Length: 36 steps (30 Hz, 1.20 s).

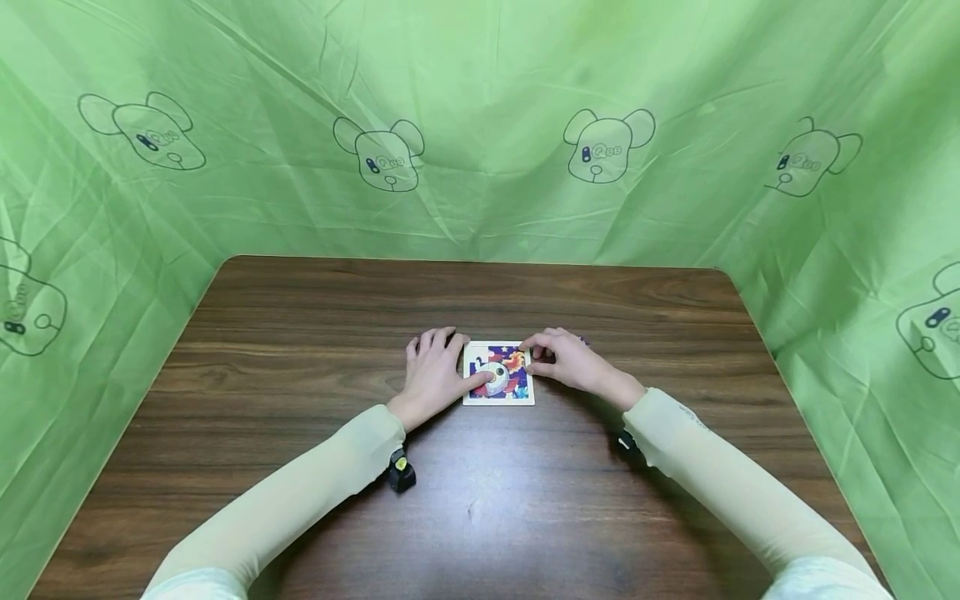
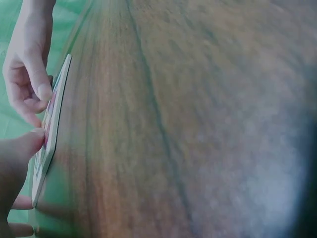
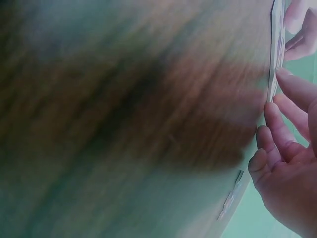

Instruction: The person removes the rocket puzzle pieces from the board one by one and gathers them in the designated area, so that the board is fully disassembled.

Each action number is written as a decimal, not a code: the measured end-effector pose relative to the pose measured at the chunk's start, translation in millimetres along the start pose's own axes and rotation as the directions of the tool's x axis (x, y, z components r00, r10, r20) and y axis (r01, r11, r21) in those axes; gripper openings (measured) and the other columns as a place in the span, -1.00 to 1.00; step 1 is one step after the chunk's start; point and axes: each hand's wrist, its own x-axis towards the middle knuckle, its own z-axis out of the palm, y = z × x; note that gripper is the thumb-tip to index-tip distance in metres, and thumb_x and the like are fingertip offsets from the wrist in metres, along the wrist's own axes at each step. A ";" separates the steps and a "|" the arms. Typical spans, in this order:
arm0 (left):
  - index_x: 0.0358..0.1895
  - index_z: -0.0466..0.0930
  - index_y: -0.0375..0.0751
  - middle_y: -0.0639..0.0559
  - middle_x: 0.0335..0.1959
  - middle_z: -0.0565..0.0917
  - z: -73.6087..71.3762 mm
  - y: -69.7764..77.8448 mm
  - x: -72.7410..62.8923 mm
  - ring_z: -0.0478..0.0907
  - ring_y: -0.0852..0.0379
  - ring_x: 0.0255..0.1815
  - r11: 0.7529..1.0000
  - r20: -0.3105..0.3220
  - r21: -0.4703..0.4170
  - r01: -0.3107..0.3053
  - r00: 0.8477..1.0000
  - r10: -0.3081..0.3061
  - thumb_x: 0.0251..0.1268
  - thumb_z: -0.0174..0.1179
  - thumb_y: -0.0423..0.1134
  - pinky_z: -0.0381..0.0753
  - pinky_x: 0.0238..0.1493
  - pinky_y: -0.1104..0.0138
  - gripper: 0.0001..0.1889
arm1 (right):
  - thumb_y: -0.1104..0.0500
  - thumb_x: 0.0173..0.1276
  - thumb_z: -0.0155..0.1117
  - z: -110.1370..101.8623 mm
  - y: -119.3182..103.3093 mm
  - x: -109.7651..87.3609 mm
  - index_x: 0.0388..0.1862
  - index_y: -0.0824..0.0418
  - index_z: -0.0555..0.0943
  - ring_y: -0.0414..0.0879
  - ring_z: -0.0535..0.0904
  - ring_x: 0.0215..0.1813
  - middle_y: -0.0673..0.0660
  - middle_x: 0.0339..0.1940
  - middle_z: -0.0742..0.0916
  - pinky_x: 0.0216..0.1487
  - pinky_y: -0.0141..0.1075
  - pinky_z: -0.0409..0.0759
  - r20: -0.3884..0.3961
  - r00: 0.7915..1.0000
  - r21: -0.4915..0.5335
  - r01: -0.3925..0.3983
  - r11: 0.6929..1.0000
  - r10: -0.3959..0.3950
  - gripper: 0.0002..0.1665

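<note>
Head view puts both hands at a square picture board, which lies flat on the table and serves as the landmark here. The left hand sits at the left of the picture board, its fingers spread on and just beside that edge, its thumb laid across onto the printed face. The right hand is at the board's right edge with its fingers bent; thumb and forefinger tips meet the right-hand margin, but whether they pinch anything cannot be told. The left wrist view shows both thumbs at the board's face, seen nearly edge-on.

The board has a pale border round a colourful print of purple, red and orange, with a round white figure near the left thumb. Just beyond the right hand, to the right of the board, a small dark bit peeps out, too small to name.

Nearer the person than the board, pale sleeves cover both forearms, and a black device sits at the left wrist. Brown wood-grain table surrounds the board; past it hangs a green curtain with outlined animal heads.
</note>
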 end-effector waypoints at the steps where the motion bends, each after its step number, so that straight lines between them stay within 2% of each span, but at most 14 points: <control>1: 0.29 0.56 -0.09 -0.21 0.44 0.44 0.6 0.1 0.5 0.28 -0.26 0.47 1.000 0.000 -0.001 0.002 1.000 -0.002 0.11 0.33 0.50 0.11 0.44 -0.30 -0.13 | 0.10 0.41 0.47 0.2 -0.1 0.3 0.18 0.16 0.70 -0.03 0.53 -0.07 0.05 -0.18 0.69 0.04 -0.09 0.52 0.000 1.000 -0.003 0.000 1.000 0.000 -0.60; 9: 0.26 0.55 -0.09 -0.20 0.45 0.44 0.9 0.7 3.7 0.28 -0.26 0.46 1.000 0.017 0.000 0.008 1.000 -0.008 0.10 0.34 0.50 0.11 0.43 -0.30 -0.15 | 0.05 0.42 0.46 -0.9 -6.4 7.7 0.18 0.16 0.71 -0.01 0.57 -0.02 0.05 -0.14 0.70 0.10 -0.04 0.54 -0.005 0.999 -0.049 0.035 0.998 -0.035 -0.59; 14: 0.23 0.55 -0.09 -0.19 0.45 0.44 0.8 -0.1 4.6 0.28 -0.25 0.46 1.000 0.015 0.000 0.004 1.000 -0.004 0.10 0.34 0.50 0.09 0.43 -0.29 -0.16 | 0.09 0.43 0.45 -1.3 -11.7 19.6 0.18 0.15 0.72 -0.01 0.55 -0.07 0.06 -0.19 0.69 0.03 -0.06 0.52 -0.006 0.997 -0.008 0.082 0.997 -0.082 -0.62; 18: 0.22 0.57 -0.08 -0.18 0.46 0.44 1.1 -0.8 4.2 0.28 -0.24 0.46 1.000 0.007 -0.003 0.000 1.000 0.000 0.10 0.35 0.49 0.08 0.44 -0.28 -0.18 | 0.10 0.44 0.44 0.3 -10.9 30.0 0.21 0.08 0.71 -0.03 0.53 -0.09 0.05 -0.17 0.68 -0.01 -0.09 0.49 0.027 0.996 0.031 0.084 0.996 -0.084 -0.61; 22: 0.22 0.58 -0.07 -0.17 0.47 0.43 1.7 -0.8 3.7 0.27 -0.24 0.47 1.000 0.013 -0.001 0.002 1.000 -0.002 0.10 0.34 0.50 0.08 0.44 -0.28 -0.18 | 0.14 0.49 0.39 0.5 -11.4 37.7 0.27 0.04 0.70 -0.02 0.52 -0.02 0.05 -0.09 0.68 0.08 -0.06 0.49 0.082 0.992 0.041 0.094 0.995 -0.097 -0.60; 26: 0.23 0.58 -0.07 -0.17 0.48 0.43 1.8 -0.4 3.7 0.27 -0.24 0.47 1.000 0.015 0.001 0.003 1.000 -0.003 0.11 0.33 0.51 0.08 0.44 -0.29 -0.17 | 0.21 0.53 0.31 -0.6 -14.7 43.3 0.29 0.04 0.69 -0.01 0.50 -0.02 0.05 -0.13 0.66 0.11 -0.03 0.48 0.133 0.983 0.031 0.122 0.992 -0.125 -0.61; 28: 0.24 0.58 -0.07 -0.16 0.48 0.43 1.9 -0.5 4.0 0.27 -0.24 0.47 1.000 0.018 0.002 0.004 1.000 -0.004 0.11 0.32 0.51 0.09 0.44 -0.30 -0.17 | 0.22 0.55 0.26 -0.6 -16.0 45.5 0.28 0.05 0.69 0.00 0.50 -0.02 0.06 -0.14 0.65 0.11 -0.03 0.47 0.150 0.980 0.023 0.127 0.992 -0.129 -0.63; 33: 0.25 0.58 -0.06 -0.16 0.49 0.42 2.4 -1.0 4.7 0.26 -0.24 0.48 1.000 0.027 0.004 0.006 1.000 -0.006 0.12 0.31 0.52 0.09 0.44 -0.30 -0.16 | 0.25 0.59 0.17 0.5 -15.9 48.6 0.25 0.00 0.68 0.03 0.52 0.10 0.06 -0.05 0.67 0.21 0.00 0.47 0.169 0.981 0.007 0.098 0.995 -0.098 -0.64; 36: 0.24 0.58 -0.07 -0.17 0.48 0.42 2.6 -1.6 4.6 0.26 -0.24 0.48 1.000 0.024 0.000 0.007 1.000 -0.007 0.12 0.31 0.51 0.08 0.44 -0.30 -0.17 | 0.26 0.59 0.16 -0.8 -15.2 49.4 0.26 0.01 0.66 0.03 0.51 0.08 0.06 -0.07 0.65 0.19 0.00 0.46 0.186 0.976 0.009 0.114 0.993 -0.114 -0.63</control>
